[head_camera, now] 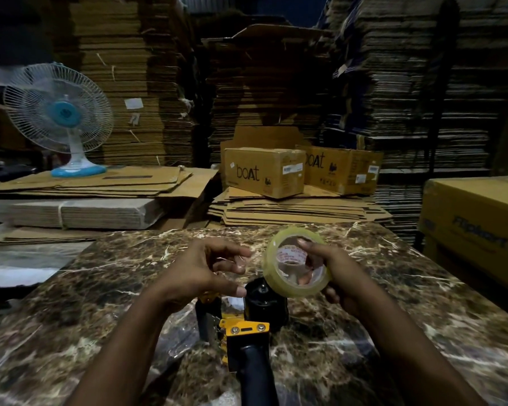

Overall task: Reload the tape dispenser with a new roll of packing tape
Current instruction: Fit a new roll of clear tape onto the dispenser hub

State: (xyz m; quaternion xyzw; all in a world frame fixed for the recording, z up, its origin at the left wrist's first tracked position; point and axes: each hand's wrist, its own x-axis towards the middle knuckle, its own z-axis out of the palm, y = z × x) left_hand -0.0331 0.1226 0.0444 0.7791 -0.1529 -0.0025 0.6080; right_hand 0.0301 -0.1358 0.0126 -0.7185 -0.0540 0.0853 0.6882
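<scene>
A yellow and black tape dispenser [247,332] lies on the brown marble table [100,303], its black handle pointing toward me and its black spool hub bare. My right hand [335,276] grips a clear roll of packing tape [295,262], tilted, just above and right of the hub. My left hand [200,271] hovers to the left of the roll with curled fingers; whether they pinch a loose tape end I cannot tell. Its thumb sits close to the hub's left side.
Two "boAt" cartons [264,171] rest on flattened cardboard beyond the table. A white and blue fan [62,118] stands at the back left. A yellow carton [475,218] sits at the right edge. Tall cardboard stacks fill the background.
</scene>
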